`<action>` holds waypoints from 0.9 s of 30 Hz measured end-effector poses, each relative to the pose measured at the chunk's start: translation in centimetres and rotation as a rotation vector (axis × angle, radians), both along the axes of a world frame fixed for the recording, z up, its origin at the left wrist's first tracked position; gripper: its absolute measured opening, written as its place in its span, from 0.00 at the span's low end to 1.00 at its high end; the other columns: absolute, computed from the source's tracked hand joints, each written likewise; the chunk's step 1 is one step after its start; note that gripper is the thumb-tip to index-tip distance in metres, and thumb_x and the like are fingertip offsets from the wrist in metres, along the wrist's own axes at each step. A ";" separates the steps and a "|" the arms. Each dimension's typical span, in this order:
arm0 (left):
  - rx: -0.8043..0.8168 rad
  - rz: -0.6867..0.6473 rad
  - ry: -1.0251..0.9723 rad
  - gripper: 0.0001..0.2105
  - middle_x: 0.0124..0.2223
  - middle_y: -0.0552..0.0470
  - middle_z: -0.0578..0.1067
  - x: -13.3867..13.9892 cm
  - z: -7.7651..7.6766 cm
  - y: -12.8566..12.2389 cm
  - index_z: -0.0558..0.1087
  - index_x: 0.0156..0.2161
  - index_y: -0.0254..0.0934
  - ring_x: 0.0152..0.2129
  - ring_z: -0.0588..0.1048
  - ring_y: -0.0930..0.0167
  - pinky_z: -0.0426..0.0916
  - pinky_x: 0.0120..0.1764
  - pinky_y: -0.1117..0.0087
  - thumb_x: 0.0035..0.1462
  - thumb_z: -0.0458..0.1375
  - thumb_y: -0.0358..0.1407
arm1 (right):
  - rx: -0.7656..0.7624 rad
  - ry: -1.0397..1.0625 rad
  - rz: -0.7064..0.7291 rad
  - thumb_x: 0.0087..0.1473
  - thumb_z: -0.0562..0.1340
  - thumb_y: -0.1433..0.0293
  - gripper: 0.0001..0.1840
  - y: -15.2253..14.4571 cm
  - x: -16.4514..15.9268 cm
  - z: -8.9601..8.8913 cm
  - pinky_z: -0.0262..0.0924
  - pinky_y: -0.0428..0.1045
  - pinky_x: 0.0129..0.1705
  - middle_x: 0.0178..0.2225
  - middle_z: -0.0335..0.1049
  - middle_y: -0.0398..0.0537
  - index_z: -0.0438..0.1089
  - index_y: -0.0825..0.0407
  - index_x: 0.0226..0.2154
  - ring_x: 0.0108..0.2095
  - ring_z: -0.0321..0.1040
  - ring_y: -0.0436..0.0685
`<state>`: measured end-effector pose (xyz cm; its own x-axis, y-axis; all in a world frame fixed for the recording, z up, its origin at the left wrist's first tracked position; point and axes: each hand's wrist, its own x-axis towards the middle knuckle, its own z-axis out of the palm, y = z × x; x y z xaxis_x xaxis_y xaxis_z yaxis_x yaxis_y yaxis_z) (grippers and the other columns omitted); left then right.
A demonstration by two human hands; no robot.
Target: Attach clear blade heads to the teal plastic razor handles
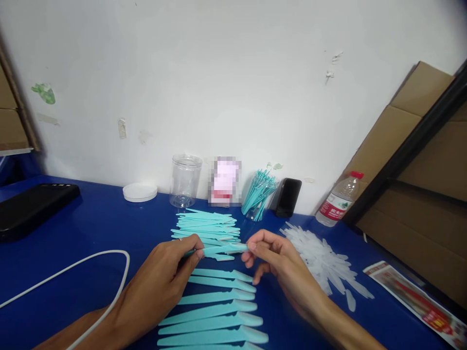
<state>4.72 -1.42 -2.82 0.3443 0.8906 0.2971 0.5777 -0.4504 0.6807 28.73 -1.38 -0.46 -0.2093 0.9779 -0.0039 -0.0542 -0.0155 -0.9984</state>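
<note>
My left hand [174,265] pinches the handle of a turquoise eyebrow razor [215,250], held level above the table. At the razor's blade end, my right hand [272,255] has thumb and forefinger closed on the tip, where a pale translucent cover seems to sit; my fingers partly hide it. Below my hands lies a row of turquoise razors [219,310] with whitish covers over their blade ends. Behind them is a loose stack of more turquoise razors [204,224]. To the right of my right hand spreads a pile of translucent white blade covers [321,257].
Along the wall stand a clear jar [185,182], a white lid [140,192], a clear container of turquoise sticks [260,194], a black phone-like object [289,197] and a water bottle [339,201]. A white cable [126,265] crosses my left forearm. Cardboard [408,209] leans at right.
</note>
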 end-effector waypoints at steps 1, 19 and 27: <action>-0.005 -0.005 -0.001 0.17 0.26 0.60 0.65 0.0 0.0 0.0 0.63 0.31 0.42 0.22 0.63 0.71 0.57 0.28 0.70 0.69 0.45 0.47 | 0.005 -0.023 -0.005 0.53 0.69 0.59 0.14 0.1 0.0 -0.1 0.64 0.45 0.24 0.27 0.73 0.46 0.72 0.53 0.29 0.28 0.67 0.52; 0.058 -0.066 0.058 0.15 0.27 0.59 0.69 0.0 0.1 -0.6 0.67 0.33 0.41 0.23 0.66 0.72 0.60 0.29 0.71 0.70 0.45 0.41 | 0.070 -0.186 0.131 0.50 0.70 0.55 0.20 -0.4 0.1 0.0 0.58 0.42 0.19 0.21 0.69 0.41 0.68 0.54 0.29 0.18 0.60 0.46; 0.085 -0.044 0.085 0.10 0.36 0.57 0.79 -0.2 0.3 -0.4 0.73 0.42 0.44 0.30 0.76 0.69 0.66 0.32 0.70 0.67 0.50 0.40 | 0.053 -0.277 0.207 0.49 0.70 0.62 0.14 0.0 0.7 0.7 0.61 0.45 0.23 0.24 0.69 0.42 0.68 0.53 0.27 0.23 0.63 0.49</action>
